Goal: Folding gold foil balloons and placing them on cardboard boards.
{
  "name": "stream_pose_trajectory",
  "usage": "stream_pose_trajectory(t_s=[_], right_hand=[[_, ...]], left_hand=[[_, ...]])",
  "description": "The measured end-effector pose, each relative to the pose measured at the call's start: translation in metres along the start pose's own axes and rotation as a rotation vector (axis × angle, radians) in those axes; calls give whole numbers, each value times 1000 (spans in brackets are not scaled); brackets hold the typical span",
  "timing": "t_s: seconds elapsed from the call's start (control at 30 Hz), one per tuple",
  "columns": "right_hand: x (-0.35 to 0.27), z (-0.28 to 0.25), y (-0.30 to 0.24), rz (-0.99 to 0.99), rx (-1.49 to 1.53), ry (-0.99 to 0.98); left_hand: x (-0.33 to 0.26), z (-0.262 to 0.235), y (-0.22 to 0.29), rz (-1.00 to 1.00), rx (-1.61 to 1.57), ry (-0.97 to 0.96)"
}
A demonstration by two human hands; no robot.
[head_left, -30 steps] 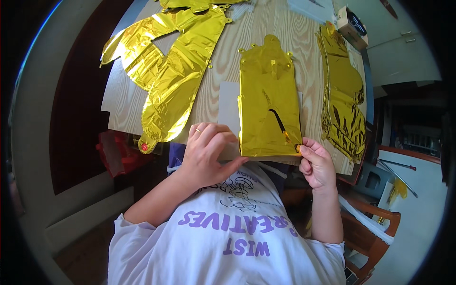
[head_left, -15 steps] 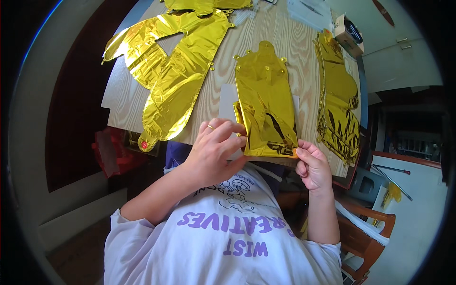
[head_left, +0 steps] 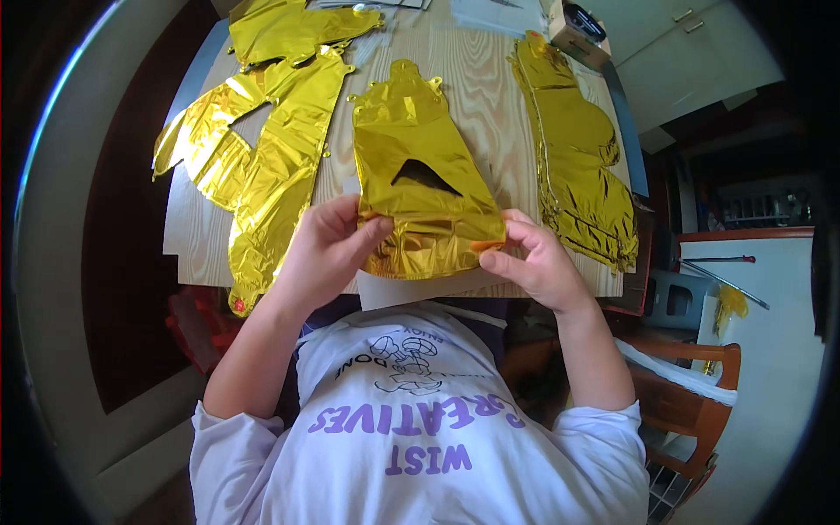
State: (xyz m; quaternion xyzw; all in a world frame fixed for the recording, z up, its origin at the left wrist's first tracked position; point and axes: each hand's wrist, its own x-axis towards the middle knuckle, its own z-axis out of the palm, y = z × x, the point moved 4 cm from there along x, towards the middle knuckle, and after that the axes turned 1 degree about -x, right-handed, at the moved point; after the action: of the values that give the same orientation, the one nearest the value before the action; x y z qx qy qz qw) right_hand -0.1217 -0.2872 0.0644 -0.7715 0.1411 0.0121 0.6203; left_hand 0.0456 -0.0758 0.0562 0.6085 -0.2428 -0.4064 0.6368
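A flat gold foil balloon (head_left: 411,131) lies in front of me, its near end folded over and a dark cut-out showing in its middle. My left hand (head_left: 337,241) is closed on its left edge, thumb on top. At the near right corner my right hand (head_left: 529,262) pinches the foil between thumb and fingers. Under the near end, a pale sheet (head_left: 420,289) sticks out toward me. Small tabs stand out at the balloon's far end.
More flat gold foil balloons lie on the wooden table: one at left (head_left: 284,157), one at far left (head_left: 280,31), and a folded stack (head_left: 577,149) at right. A cardboard box (head_left: 577,35) stands at the far right corner. A wooden chair (head_left: 691,385) is at my right.
My left hand has moved to grip the balloon's left edge. The near end now shows a fold, and the cut-out has opened wider. The view has shifted, moving the table leftward.
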Motion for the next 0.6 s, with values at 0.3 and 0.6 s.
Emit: stream_pose_trajectory(t_s=[0.3,0.6], right_hand=[[7,-3,29,411,602,119],[-10,4,14,404,-362,-37]], left_hand=[[-25,23,-9,-589,-688,94],[-44,1,-2,487,1227,163]])
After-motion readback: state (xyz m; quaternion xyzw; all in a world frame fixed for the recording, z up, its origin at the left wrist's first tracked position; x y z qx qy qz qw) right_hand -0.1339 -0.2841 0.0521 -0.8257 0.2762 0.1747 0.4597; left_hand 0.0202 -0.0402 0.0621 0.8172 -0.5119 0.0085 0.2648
